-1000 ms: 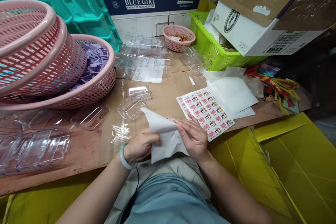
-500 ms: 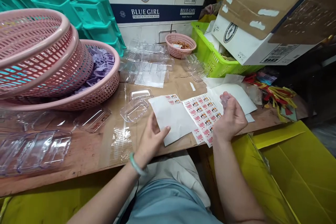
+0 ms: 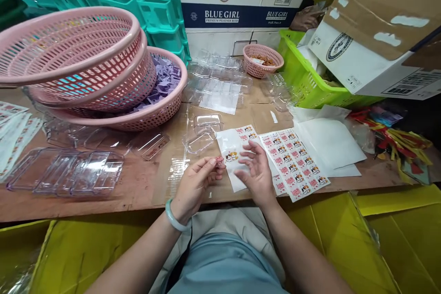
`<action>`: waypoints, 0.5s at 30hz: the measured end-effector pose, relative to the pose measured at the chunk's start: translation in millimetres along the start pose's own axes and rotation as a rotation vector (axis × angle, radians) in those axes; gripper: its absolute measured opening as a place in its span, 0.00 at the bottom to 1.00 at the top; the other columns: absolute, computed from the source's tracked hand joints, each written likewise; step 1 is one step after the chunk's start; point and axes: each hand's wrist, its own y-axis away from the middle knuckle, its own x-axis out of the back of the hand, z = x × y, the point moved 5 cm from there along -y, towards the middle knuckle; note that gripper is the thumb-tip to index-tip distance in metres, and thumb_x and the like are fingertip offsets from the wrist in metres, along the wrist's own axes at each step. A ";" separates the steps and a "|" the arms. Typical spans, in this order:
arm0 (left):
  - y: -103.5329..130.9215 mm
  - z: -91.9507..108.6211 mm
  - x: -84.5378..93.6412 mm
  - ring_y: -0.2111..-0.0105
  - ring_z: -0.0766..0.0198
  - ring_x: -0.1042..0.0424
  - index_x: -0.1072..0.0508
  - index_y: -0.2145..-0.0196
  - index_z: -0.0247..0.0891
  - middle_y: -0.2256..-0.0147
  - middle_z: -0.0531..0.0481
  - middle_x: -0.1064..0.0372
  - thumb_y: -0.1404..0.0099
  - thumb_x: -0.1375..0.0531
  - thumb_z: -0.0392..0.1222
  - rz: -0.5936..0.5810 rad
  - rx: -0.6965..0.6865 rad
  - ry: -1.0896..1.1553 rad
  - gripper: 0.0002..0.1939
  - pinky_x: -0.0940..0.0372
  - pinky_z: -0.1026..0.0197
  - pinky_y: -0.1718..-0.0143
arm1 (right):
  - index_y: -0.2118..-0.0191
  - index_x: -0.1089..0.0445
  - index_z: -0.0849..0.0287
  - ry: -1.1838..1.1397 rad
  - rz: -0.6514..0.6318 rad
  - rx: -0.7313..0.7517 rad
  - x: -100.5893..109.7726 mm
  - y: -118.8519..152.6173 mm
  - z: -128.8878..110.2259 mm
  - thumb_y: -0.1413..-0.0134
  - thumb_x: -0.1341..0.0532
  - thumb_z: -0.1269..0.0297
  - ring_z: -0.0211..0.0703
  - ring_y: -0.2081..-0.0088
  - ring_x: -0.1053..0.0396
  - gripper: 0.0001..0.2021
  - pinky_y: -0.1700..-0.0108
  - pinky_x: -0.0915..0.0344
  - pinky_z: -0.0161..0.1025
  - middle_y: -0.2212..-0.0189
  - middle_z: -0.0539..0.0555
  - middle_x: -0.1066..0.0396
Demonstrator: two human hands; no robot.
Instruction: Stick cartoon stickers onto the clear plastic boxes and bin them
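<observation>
My left hand [image 3: 198, 183], with a pale green bangle at the wrist, pinches the red-printed end of a cat sticker [image 3: 231, 156]. The sticker's cat picture shows over the white backing sheet [image 3: 236, 183]; whether it touches the sheet I cannot tell. To its right, my right hand [image 3: 257, 172] hovers over the sheet with fingers apart and nothing visible in them. Beside that hand lies a sheet of cat stickers [image 3: 295, 164] with red print, overlapping another sheet. Clear plastic cases [image 3: 203, 133] rest just beyond my left hand.
Pink baskets [image 3: 138, 117], one holding purple pieces, stand at the left behind stacked clear cases [image 3: 72, 172]. A small pink basket [image 3: 262, 71] and a green crate [image 3: 310, 85] with a tilted carton [image 3: 365, 55] stand behind. Another person's hand [image 3: 306, 18] shows at the back.
My right hand has moved left from beyond the sticker sheet and opened, no longer holding a small clear item. My left hand now pinches a cat sticker. The view has shifted left.
</observation>
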 end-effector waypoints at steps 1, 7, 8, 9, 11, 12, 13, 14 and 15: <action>1.7 2.1 -0.5 0.66 0.65 0.29 0.23 0.65 0.36 0.65 0.47 0.25 0.39 0.38 0.49 -0.034 -0.026 -0.086 0.13 0.33 0.63 0.63 | 0.48 0.32 0.55 -0.115 -0.017 -0.139 -2.4 -1.1 6.8 0.52 0.32 0.54 0.45 0.58 0.27 0.25 0.59 0.28 0.41 0.56 0.58 0.27; -8.0 53.2 34.6 0.58 0.58 0.31 0.28 0.50 0.37 0.56 0.42 0.30 0.36 0.41 0.46 0.334 -0.649 -0.825 0.19 0.35 0.57 0.56 | 0.71 0.25 0.58 -0.400 0.247 -0.338 7.5 -19.1 14.5 0.54 0.30 0.58 0.32 0.75 0.35 0.09 0.69 0.34 0.33 0.77 0.47 0.30; -14.4 61.5 44.9 0.57 0.56 0.31 0.29 0.49 0.36 0.55 0.41 0.32 0.36 0.41 0.46 0.426 -0.718 -0.923 0.20 0.35 0.56 0.55 | 0.70 0.25 0.58 -0.447 0.304 -0.343 10.8 -22.9 13.3 0.56 0.29 0.59 0.32 0.75 0.35 0.09 0.70 0.35 0.32 0.77 0.46 0.30; -22.5 66.9 53.9 0.56 0.54 0.32 0.29 0.49 0.35 0.55 0.39 0.33 0.37 0.42 0.45 0.472 -0.743 -1.020 0.20 0.36 0.53 0.53 | 0.71 0.26 0.58 -0.490 0.324 -0.357 11.8 -26.4 11.9 0.58 0.28 0.59 0.31 0.75 0.35 0.10 0.71 0.35 0.31 0.78 0.46 0.31; -37.9 68.9 66.9 0.56 0.52 0.31 0.28 0.53 0.33 0.57 0.39 0.32 0.36 0.42 0.42 0.436 -0.706 -1.158 0.16 0.36 0.50 0.51 | 0.71 0.27 0.58 -0.545 0.293 -0.387 8.2 -31.7 8.0 0.60 0.27 0.60 0.30 0.75 0.35 0.11 0.71 0.35 0.31 0.77 0.45 0.31; -40.9 66.7 70.2 0.56 0.52 0.30 0.27 0.55 0.33 0.58 0.39 0.31 0.36 0.43 0.41 0.398 -0.690 -1.187 0.14 0.36 0.50 0.51 | 0.72 0.28 0.58 -0.557 0.265 -0.398 4.6 -33.0 5.9 0.61 0.27 0.61 0.31 0.75 0.34 0.12 0.71 0.34 0.31 0.77 0.45 0.31; -39.4 63.2 71.0 0.55 0.52 0.30 0.27 0.56 0.33 0.58 0.39 0.30 0.35 0.45 0.39 0.367 -0.693 -1.190 0.13 0.36 0.50 0.50 | 0.72 0.29 0.58 -0.561 0.242 -0.403 0.3 -33.2 4.0 0.61 0.27 0.61 0.31 0.75 0.34 0.12 0.71 0.33 0.32 0.76 0.45 0.30; -33.4 58.7 69.6 0.53 0.53 0.30 0.28 0.56 0.34 0.56 0.38 0.30 0.35 0.46 0.37 0.345 -0.719 -1.174 0.12 0.36 0.51 0.48 | 0.72 0.30 0.58 -0.562 0.221 -0.404 -4.4 -32.6 2.4 0.61 0.27 0.61 0.31 0.75 0.33 0.13 0.70 0.33 0.32 0.76 0.45 0.30; -24.1 53.5 66.5 0.50 0.53 0.31 0.29 0.55 0.34 0.52 0.37 0.32 0.35 0.46 0.36 0.330 -0.757 -1.148 0.12 0.38 0.51 0.46 | 0.71 0.30 0.58 -0.561 0.199 -0.407 -9.7 -31.4 1.3 0.60 0.27 0.60 0.31 0.75 0.33 0.13 0.69 0.32 0.33 0.76 0.45 0.30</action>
